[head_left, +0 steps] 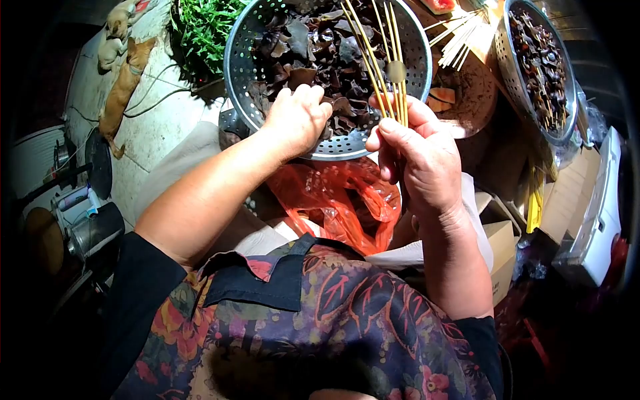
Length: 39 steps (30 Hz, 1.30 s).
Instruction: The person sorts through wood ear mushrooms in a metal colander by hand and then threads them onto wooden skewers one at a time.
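A perforated metal colander full of dark wood ear mushrooms stands in front of me. My left hand reaches over its near rim, fingers curled down around a piece of wood ear mushroom. Several thin bamboo skewers point up and away from my right hand, which grips their lower ends between thumb and fingers. One dark mushroom piece shows partway up the skewers. Below the colander's near rim bunches a red plastic bag.
Another colander, holding skewered dark pieces, stands at the right. Loose skewers lie near a round brown basin. Leafy greens are at upper left, beside a brown dog. A white foam box is at far right.
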Each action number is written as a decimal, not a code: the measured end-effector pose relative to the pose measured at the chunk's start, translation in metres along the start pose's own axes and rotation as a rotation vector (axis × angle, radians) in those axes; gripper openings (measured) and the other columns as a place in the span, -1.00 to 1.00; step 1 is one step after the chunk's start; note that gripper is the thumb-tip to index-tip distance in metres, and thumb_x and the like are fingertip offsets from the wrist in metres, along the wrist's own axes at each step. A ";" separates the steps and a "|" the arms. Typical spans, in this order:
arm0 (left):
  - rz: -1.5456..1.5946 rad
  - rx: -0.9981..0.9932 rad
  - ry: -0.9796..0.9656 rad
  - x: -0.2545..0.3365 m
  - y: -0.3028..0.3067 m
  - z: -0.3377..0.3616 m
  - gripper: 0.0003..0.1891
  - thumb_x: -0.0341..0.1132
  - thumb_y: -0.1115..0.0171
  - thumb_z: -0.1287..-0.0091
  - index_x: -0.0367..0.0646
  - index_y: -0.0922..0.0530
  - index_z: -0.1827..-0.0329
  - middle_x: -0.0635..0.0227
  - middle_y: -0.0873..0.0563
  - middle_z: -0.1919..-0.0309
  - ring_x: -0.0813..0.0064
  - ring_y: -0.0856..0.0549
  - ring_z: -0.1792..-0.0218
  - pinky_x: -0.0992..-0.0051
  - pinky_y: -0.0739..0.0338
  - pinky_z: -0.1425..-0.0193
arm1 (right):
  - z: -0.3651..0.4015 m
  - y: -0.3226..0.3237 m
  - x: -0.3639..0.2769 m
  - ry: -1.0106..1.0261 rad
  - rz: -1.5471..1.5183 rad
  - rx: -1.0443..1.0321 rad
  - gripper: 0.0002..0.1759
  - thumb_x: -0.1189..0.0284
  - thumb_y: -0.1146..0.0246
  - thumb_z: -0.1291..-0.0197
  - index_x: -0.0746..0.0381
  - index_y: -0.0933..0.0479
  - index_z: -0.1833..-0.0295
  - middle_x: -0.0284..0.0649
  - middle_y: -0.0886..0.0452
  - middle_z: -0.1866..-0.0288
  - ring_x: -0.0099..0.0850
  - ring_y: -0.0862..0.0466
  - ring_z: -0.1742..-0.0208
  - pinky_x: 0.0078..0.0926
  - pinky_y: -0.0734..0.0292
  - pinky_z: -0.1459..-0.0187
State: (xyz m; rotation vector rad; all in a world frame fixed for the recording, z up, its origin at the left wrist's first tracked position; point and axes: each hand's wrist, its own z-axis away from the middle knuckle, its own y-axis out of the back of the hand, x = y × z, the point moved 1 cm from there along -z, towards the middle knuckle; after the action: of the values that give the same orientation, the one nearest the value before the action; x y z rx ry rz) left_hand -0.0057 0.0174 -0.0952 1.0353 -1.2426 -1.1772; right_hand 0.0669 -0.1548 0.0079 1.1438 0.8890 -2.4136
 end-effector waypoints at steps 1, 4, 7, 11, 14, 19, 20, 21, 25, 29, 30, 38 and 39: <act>-0.057 0.009 -0.034 0.002 -0.002 0.001 -0.88 -0.34 -0.11 -0.08 -0.04 -0.59 0.35 0.36 -0.50 0.37 0.34 -0.52 0.23 0.34 -0.41 0.20 | 0.000 0.000 0.000 -0.002 0.007 -0.003 -0.74 0.46 -0.10 -0.26 0.29 -0.41 -0.05 -0.29 -0.56 0.45 -0.68 -0.41 0.67 -0.77 -0.35 0.62; -0.074 0.021 -0.048 0.000 -0.005 0.002 -0.89 -0.32 -0.13 -0.04 0.00 -0.58 0.38 0.41 -0.49 0.35 0.39 -0.50 0.21 0.38 -0.36 0.17 | -0.001 -0.002 0.000 -0.003 0.010 -0.005 -0.75 0.46 -0.10 -0.26 0.29 -0.41 -0.03 -0.29 -0.56 0.45 -0.68 -0.41 0.66 -0.77 -0.35 0.62; -0.076 0.012 -0.065 -0.003 -0.005 0.001 -0.89 -0.31 -0.14 -0.04 0.01 -0.59 0.37 0.42 -0.49 0.33 0.39 -0.49 0.19 0.38 -0.36 0.15 | -0.002 -0.004 0.000 0.001 0.017 -0.016 -0.75 0.46 -0.11 -0.26 0.28 -0.41 -0.03 -0.30 -0.56 0.45 -0.68 -0.41 0.66 -0.77 -0.35 0.62; -0.052 -0.011 -0.073 -0.004 -0.005 0.000 -0.86 -0.30 -0.13 -0.06 0.03 -0.60 0.33 0.42 -0.49 0.29 0.38 -0.48 0.14 0.35 -0.36 0.11 | -0.002 -0.007 0.000 0.002 0.045 0.025 -0.69 0.49 -0.08 -0.23 0.33 -0.43 -0.08 -0.27 -0.56 0.47 -0.67 -0.39 0.68 -0.80 -0.30 0.61; -0.066 -0.067 -0.054 -0.003 -0.004 0.001 -0.84 -0.30 -0.12 -0.09 0.04 -0.61 0.30 0.39 -0.48 0.25 0.37 -0.48 0.12 0.35 -0.36 0.09 | -0.002 -0.006 -0.001 -0.002 0.053 0.032 -0.69 0.50 -0.08 -0.23 0.33 -0.43 -0.07 -0.27 -0.56 0.48 -0.67 -0.39 0.68 -0.80 -0.31 0.61; -0.072 -0.086 0.019 -0.004 0.013 -0.006 -0.88 -0.29 -0.18 -0.08 0.04 -0.63 0.34 0.34 -0.50 0.27 0.32 -0.52 0.13 0.33 -0.41 0.11 | -0.001 -0.003 -0.001 -0.004 0.039 -0.001 -0.74 0.48 -0.09 -0.24 0.28 -0.42 -0.04 -0.31 -0.57 0.45 -0.69 -0.40 0.66 -0.78 -0.34 0.61; 0.044 -0.118 0.107 -0.007 0.019 -0.010 -0.88 -0.27 -0.26 -0.03 0.01 -0.63 0.37 0.31 -0.51 0.30 0.30 -0.55 0.16 0.32 -0.45 0.14 | -0.001 -0.002 -0.002 -0.002 0.038 0.000 -0.74 0.48 -0.09 -0.24 0.28 -0.42 -0.04 -0.31 -0.57 0.45 -0.69 -0.40 0.66 -0.78 -0.34 0.61; 0.161 -0.151 0.196 -0.010 0.025 -0.015 -0.86 -0.25 -0.35 0.03 -0.02 -0.63 0.40 0.28 -0.52 0.33 0.28 -0.58 0.20 0.31 -0.49 0.17 | 0.000 -0.001 -0.003 -0.006 0.021 0.000 -0.74 0.48 -0.10 -0.24 0.29 -0.42 -0.04 -0.30 -0.57 0.45 -0.69 -0.40 0.66 -0.78 -0.34 0.61; 0.911 -0.109 0.505 -0.037 0.050 -0.031 -0.81 -0.37 -0.39 -0.03 -0.17 -0.65 0.29 0.41 -0.66 0.45 0.54 -0.60 0.45 0.54 -0.52 0.29 | -0.001 0.001 -0.003 -0.017 -0.003 0.006 -0.73 0.47 -0.10 -0.24 0.30 -0.42 -0.05 -0.29 -0.58 0.45 -0.68 -0.42 0.66 -0.79 -0.34 0.61; 1.500 0.124 0.609 -0.039 0.072 -0.032 -0.82 -0.47 -0.21 -0.23 -0.20 -0.60 0.10 0.42 -0.68 0.41 0.64 -0.65 0.44 0.65 -0.55 0.29 | 0.000 -0.002 -0.007 -0.048 0.028 -0.023 -0.73 0.48 -0.10 -0.24 0.31 -0.42 -0.03 -0.29 -0.57 0.45 -0.66 -0.43 0.66 -0.79 -0.34 0.62; 1.564 0.147 0.605 -0.037 0.078 -0.030 -0.75 -0.49 -0.17 -0.23 -0.23 -0.56 0.01 0.35 -0.70 0.33 0.55 -0.69 0.36 0.59 -0.58 0.22 | -0.001 -0.003 -0.007 -0.060 0.026 -0.035 -0.74 0.48 -0.10 -0.24 0.31 -0.42 -0.03 -0.28 -0.57 0.46 -0.65 -0.43 0.66 -0.78 -0.34 0.62; 1.842 0.364 0.441 -0.046 0.079 -0.026 -0.76 -0.50 -0.09 -0.20 -0.24 -0.59 0.08 0.34 -0.69 0.24 0.57 -0.66 0.26 0.53 -0.56 0.13 | -0.001 -0.007 -0.003 -0.128 0.040 -0.048 -0.75 0.49 -0.11 -0.23 0.29 -0.41 -0.02 -0.30 -0.54 0.49 -0.64 -0.43 0.67 -0.78 -0.33 0.64; 1.840 0.367 0.440 -0.046 0.080 -0.028 -0.76 -0.50 -0.09 -0.20 -0.24 -0.59 0.08 0.34 -0.69 0.24 0.57 -0.66 0.26 0.53 -0.56 0.13 | -0.001 -0.006 -0.003 -0.137 0.048 -0.047 -0.75 0.49 -0.11 -0.23 0.29 -0.41 -0.02 -0.30 -0.54 0.50 -0.64 -0.43 0.68 -0.78 -0.32 0.65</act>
State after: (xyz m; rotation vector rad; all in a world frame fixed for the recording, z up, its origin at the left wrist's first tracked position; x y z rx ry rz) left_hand 0.0304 0.0724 -0.0247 0.0346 -1.3580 0.6712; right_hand 0.0662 -0.1491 0.0118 0.9585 0.8599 -2.3866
